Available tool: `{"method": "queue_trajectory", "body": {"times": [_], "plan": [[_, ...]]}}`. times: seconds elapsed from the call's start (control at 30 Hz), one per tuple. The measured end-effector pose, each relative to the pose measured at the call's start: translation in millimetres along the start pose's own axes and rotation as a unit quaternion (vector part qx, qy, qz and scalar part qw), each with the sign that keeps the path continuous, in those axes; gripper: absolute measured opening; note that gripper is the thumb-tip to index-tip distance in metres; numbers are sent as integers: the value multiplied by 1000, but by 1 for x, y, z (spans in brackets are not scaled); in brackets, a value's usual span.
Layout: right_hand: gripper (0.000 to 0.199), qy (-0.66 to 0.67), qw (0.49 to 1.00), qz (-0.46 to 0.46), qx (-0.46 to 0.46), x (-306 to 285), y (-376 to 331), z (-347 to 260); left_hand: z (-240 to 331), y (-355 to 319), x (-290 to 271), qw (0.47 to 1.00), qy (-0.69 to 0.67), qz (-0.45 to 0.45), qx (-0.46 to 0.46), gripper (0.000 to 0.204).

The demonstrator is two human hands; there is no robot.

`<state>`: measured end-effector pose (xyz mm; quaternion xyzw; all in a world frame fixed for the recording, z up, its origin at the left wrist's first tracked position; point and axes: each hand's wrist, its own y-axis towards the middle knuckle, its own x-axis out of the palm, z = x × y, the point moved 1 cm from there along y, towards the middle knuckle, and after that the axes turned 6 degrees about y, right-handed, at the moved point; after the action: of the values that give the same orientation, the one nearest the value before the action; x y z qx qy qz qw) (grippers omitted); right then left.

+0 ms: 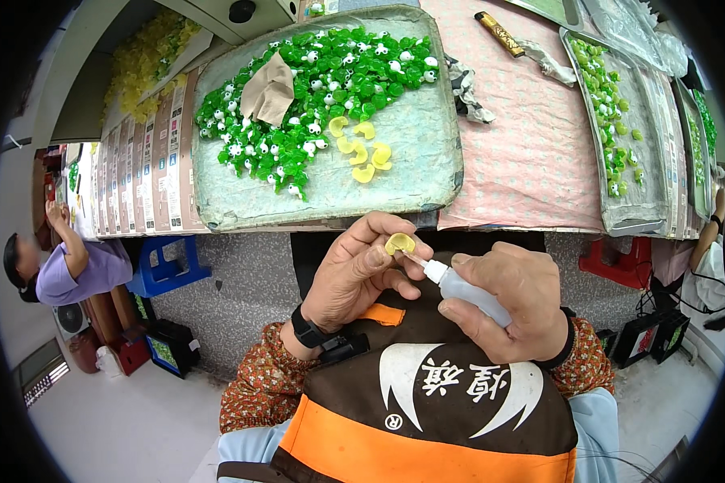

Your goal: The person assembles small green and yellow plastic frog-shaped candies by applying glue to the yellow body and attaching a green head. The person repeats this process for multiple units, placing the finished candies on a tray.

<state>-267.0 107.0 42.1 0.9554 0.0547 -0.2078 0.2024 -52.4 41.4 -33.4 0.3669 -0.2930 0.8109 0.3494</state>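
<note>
My left hand [353, 270] pinches a small yellow curved plastic piece [399, 243] between thumb and fingers, just off the table's front edge. Wrapped in my right hand [511, 299] is a white squeeze bottle [469, 291] with a narrow nozzle. Its tip points at the yellow piece and looks to touch it or nearly so. Beyond my hands lies a cloth-lined tray [250, 200], holding a heap of small green and white pieces [330, 80]. Several loose yellow curved pieces [362, 153] lie in its front right part, and a brown paper scrap [269, 90] rests on the heap.
Pink cloth [515, 153] covers the table to the right, with a dark and gold tube [499, 34] on it. Another tray [612, 129] of green pieces stands farther right. A blue stool [165, 266] and a red stool [618, 262] stand below. A person in purple [84, 270] sits at left.
</note>
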Motion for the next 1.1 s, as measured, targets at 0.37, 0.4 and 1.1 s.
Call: {"method": "queue_trajectory", "body": {"times": [0.37, 0.4, 1.1], "plan": [[41, -12, 999, 29, 0, 1, 1, -2, -5, -1, 3, 999, -50, 12, -12, 36], [41, -9, 999, 35, -1, 1, 0, -2, -5, -1, 4, 999, -47, 16, -12, 37], [42, -2, 1000, 27, -16, 5, -5, -4, -11, -4, 5, 995, 14, 45, 87, 39]]}}
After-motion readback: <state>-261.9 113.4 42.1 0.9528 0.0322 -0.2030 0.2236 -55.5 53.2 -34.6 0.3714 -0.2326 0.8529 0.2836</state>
